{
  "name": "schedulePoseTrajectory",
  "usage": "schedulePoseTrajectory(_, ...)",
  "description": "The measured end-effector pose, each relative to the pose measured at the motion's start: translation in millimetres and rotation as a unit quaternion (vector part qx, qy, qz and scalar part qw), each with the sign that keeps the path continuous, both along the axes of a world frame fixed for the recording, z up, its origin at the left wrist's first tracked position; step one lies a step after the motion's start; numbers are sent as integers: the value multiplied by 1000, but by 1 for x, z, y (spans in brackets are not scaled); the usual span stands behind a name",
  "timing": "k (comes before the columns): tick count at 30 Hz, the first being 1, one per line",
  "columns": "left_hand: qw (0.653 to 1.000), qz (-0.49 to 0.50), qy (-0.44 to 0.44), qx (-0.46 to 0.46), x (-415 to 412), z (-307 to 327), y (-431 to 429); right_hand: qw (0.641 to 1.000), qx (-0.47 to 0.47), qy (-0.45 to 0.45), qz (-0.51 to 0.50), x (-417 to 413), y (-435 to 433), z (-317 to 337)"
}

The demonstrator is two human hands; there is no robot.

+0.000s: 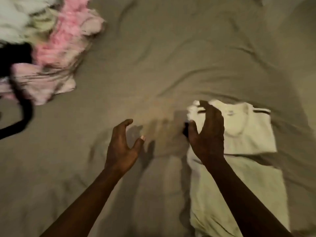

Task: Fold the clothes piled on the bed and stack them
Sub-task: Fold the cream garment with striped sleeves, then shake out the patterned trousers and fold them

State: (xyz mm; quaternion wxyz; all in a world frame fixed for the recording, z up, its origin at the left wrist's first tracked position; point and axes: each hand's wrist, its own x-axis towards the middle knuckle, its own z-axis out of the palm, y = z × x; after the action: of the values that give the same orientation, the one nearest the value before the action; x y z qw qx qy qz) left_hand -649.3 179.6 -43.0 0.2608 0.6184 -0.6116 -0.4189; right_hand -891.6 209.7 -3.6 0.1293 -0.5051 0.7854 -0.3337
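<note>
White polo shirt [248, 132] lower right on bed [153, 65], long axis up-frame, collar toward top; left hand [121, 147] and right hand [208, 134] grips spread, empty.

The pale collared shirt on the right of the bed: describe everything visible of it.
The pale cream collared shirt looks like soft knit cotton, with a fold-down collar and thin dark stripes at both shoulder edges. It lies flat, front up, on the wrinkled grey-green bedsheet, collar away from the person, its body a long strip reaching the picture's lower edge. The right hand hovers, fingers spread, over its upper left corner; blur hides whether they touch.
</note>
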Motion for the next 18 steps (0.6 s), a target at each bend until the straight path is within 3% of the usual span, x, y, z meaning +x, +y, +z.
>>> schedulePoseTrajectory(5, 978, 118, -157, -75, 203, 1, 3, 964, 84, -111, 226, 150, -41, -19)
schedulePoseTrajectory(10, 934, 212, -283, -42, 397, -17, 5, 914, 141, -126, 359, 311, -84, -35)
schedulePoseTrajectory(13, 914, 244, -324, -24, 480, -37, -10, 908, 118, -100, 391, 395, -123, -42)
schedulePoseTrajectory(18, 895, 216, -389, 7, 556, -77, -35, 945, 16, -14, 326, 488, -224, -39)
